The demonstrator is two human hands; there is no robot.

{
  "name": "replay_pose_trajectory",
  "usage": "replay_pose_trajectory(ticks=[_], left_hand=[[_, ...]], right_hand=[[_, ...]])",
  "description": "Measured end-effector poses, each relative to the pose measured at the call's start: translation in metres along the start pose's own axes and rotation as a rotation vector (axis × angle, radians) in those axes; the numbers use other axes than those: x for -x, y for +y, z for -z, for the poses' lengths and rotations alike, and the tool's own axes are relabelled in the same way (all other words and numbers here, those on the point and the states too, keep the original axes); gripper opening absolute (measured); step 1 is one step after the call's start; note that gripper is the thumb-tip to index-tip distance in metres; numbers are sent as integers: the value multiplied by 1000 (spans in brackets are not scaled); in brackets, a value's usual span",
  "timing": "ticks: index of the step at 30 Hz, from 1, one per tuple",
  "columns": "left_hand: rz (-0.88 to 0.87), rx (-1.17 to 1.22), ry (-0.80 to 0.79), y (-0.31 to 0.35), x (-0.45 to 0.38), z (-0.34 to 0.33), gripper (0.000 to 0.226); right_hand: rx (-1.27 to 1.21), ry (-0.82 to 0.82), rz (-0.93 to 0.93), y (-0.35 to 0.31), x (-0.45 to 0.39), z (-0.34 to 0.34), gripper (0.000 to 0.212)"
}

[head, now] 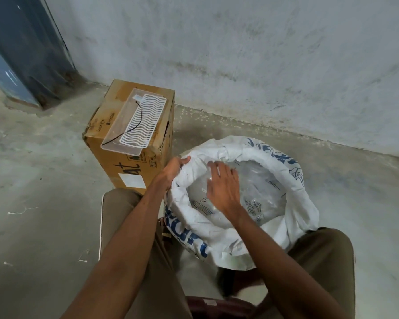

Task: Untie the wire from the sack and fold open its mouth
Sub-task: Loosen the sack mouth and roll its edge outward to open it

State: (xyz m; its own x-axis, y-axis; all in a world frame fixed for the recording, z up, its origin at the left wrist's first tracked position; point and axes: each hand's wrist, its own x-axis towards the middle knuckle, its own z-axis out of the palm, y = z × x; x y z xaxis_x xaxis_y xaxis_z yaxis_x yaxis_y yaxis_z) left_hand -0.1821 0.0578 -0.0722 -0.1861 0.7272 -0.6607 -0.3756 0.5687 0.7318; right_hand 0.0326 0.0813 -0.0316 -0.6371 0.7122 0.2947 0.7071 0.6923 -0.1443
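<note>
- One cardboard box at left, a clear tray on top, one thin black wire lying in it, long axis running near-to-far.
- Left hand curls over the sack's left rim, gripping the fold.
- One white sack with blue print stands between the knees, mouth rolled open, facing up.
- Right hand, fingers straight and spread, reaches inside over clear plastic, holding nothing.
</note>
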Motion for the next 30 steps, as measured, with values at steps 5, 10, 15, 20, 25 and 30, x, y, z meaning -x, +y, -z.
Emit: replay_pose_trajectory(ticks=[5, 10, 15, 20, 25, 30], left_hand=[[50, -38, -2, 22, 47, -20, 39], [-104, -314, 39, 26, 39, -23, 74], [-725, -1401, 457, 25, 39, -51, 70], [-774, -1464, 355, 24, 14, -70, 34], [-588, -1084, 153, 46, -14, -43, 33], [-355, -1076, 11, 65, -40, -42, 35]], right_hand=[[308, -217, 79, 29, -58, -2, 70], [308, -371, 276, 54, -88, -5, 36], [137, -536, 256, 57, -121, 4, 30], [-57, -790, 54, 60, -148, 17, 46], [-203, -456, 134, 89, -115, 17, 58], [252, -268, -101, 123, -81, 17, 45]])
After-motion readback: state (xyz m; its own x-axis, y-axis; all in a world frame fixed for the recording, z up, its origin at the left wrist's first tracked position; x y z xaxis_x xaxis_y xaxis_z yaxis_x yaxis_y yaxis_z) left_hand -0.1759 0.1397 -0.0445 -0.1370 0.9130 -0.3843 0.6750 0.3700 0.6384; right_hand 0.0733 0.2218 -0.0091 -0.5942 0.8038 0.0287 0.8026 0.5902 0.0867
